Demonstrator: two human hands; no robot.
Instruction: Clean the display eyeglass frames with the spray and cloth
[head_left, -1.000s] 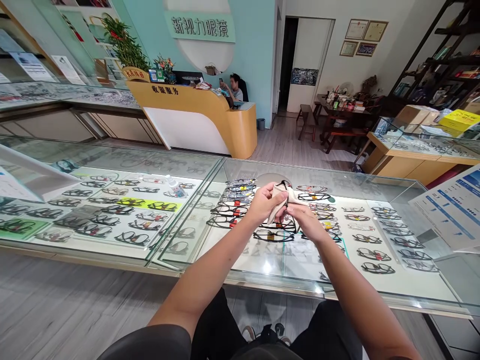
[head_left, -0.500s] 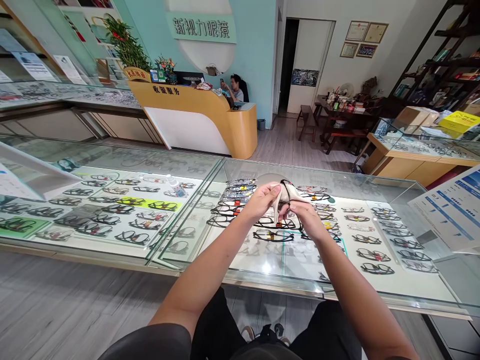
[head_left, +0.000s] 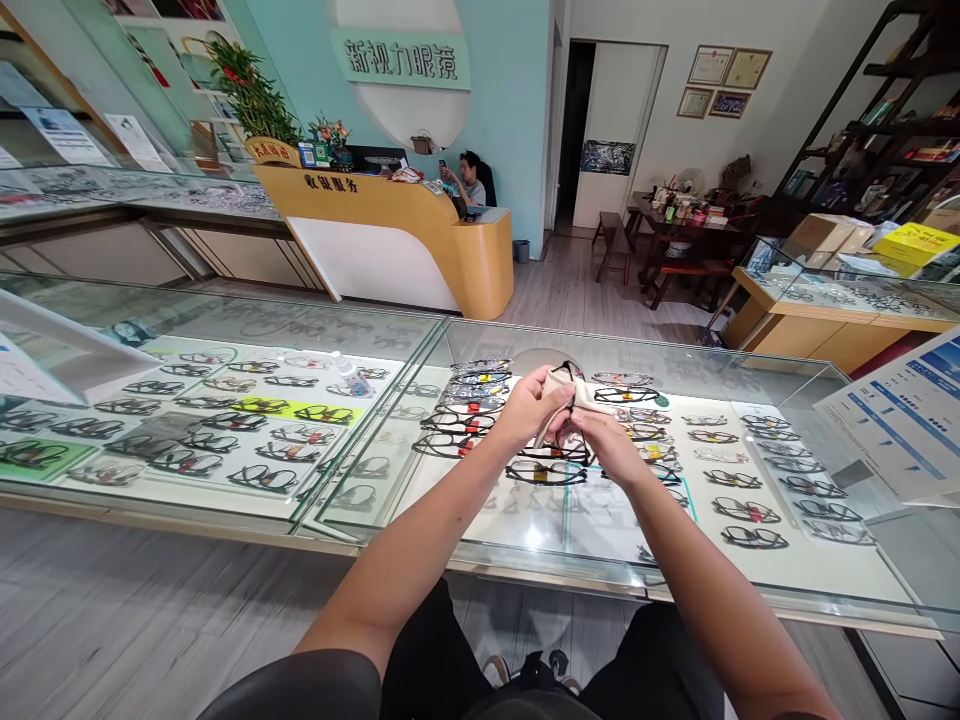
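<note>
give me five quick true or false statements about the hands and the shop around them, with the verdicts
1. The left hand has its grip on a pale cloth. True.

2. The right hand lies flat on the floor. False: it is raised over the glass counter, at the dark glasses and the cloth.

3. The bottle is to the right of both hands. False: it is to their left.

4. A person is at the wood-coloured desk in the background. True.

5. The wall behind that desk is bright red. False: the wall is pale blue-green.
</note>
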